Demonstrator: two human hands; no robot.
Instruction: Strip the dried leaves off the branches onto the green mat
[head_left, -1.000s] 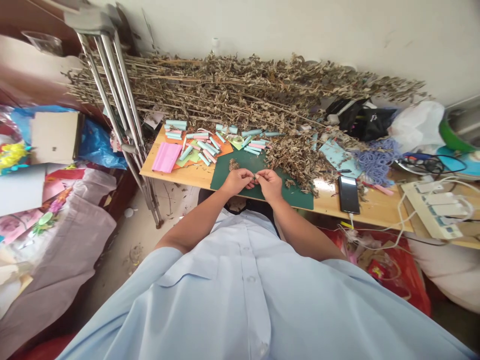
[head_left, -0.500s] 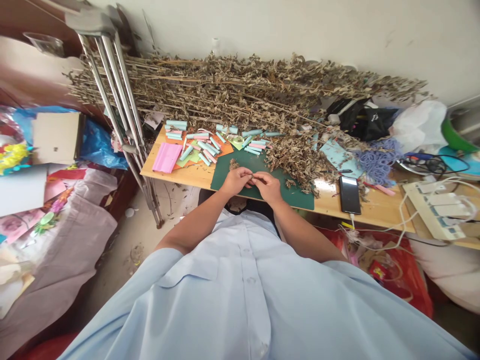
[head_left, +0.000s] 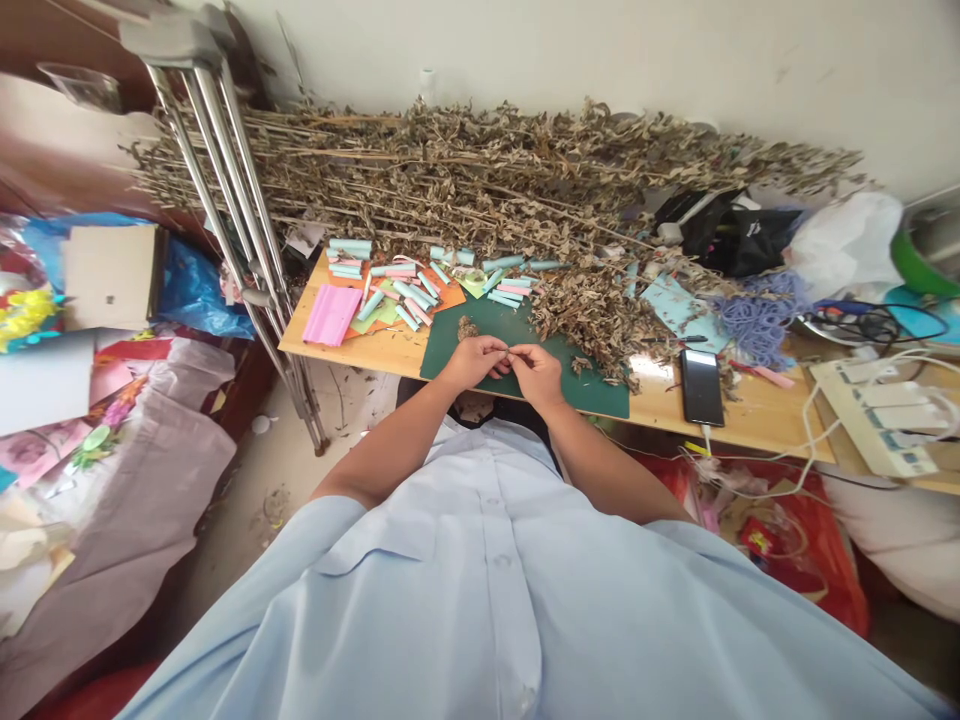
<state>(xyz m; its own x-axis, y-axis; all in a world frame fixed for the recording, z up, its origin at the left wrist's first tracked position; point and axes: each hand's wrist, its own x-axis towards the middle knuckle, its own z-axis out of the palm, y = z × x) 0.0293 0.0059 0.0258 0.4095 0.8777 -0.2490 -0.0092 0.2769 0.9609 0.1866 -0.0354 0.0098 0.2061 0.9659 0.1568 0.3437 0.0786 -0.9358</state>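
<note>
Over the front edge of a dark green mat (head_left: 450, 335), my left hand (head_left: 478, 362) and my right hand (head_left: 536, 372) meet with their fingertips pinched together. Whatever sits between the fingers is too small to make out. Just behind my left hand lies a little clump of dried leaf (head_left: 467, 327). A heap of crumbled dried leaves (head_left: 577, 310) covers the mat's right rear part, close to my right hand. Several blue and pink paper rolls (head_left: 412, 297) lie at the left on orange and green paper sheets, beside a pink paper stack (head_left: 331, 314).
Long dried leafy stalks (head_left: 465, 170) stretch along the wall behind the table. Metal crutches (head_left: 232, 190) lean at the left. To the right are a phone (head_left: 702, 388) on a cable, purple yarn (head_left: 757, 320), a power strip (head_left: 874, 415) and a white plastic bag (head_left: 847, 240).
Both hands stay together in almost the same place, with only a small shift of the fingers. The camera view has moved slightly.
</note>
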